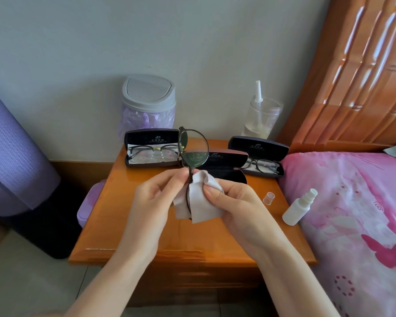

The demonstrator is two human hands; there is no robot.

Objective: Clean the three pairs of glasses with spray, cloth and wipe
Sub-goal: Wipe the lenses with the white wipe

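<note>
Above the wooden bedside table I hold a dark round-framed pair of glasses on end, one lens up. My left hand pinches the frame at its middle. My right hand presses a pale grey cloth around the lower lens, which is hidden. A second pair of glasses lies in an open case at the back left, a third pair in an open case at the back right. The white spray bottle lies on its side at the table's right edge, its clear cap beside it.
An empty open case lies behind my hands. A grey lidded bin with a purple bag and a clear jar stand at the wall. A pink bed borders the right, a purple rolled mat the left.
</note>
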